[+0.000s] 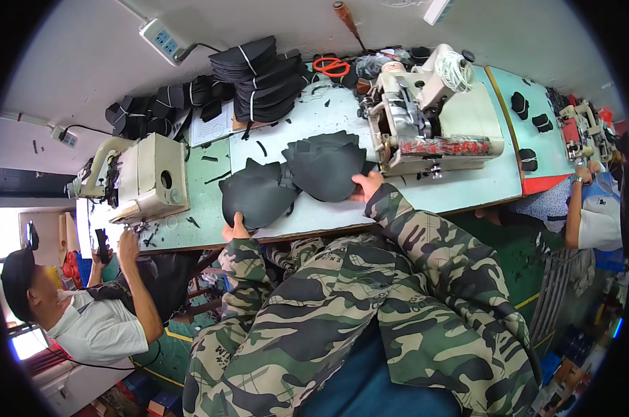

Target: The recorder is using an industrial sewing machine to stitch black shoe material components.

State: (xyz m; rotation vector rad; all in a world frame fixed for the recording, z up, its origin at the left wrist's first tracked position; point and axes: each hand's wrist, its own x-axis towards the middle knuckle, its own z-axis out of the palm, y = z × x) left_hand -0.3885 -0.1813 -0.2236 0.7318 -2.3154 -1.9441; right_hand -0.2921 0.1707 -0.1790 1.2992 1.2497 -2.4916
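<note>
Two fanned stacks of black, curved, cut pieces lie side by side on the table in front of me. At the near edge of the left stack of black pieces [259, 198], my left hand [236, 229] has its thumb on top, its other fingers mostly hidden. My right hand [367, 186] is closed at the lower right edge of the right stack of black pieces [325, 167], beside the sewing machine. Where the stacks meet, their edges overlap. Both hands hold their stack by the rim.
A cream sewing machine [460, 125] stands at right, another sewing machine [151, 177] at left. Tied black bundles [265, 83], orange-handled scissors [330, 67] and a wooden-handled tool [348, 21] are along the back. A co-worker [99, 313] sits left; another person's arm [574, 208] shows right.
</note>
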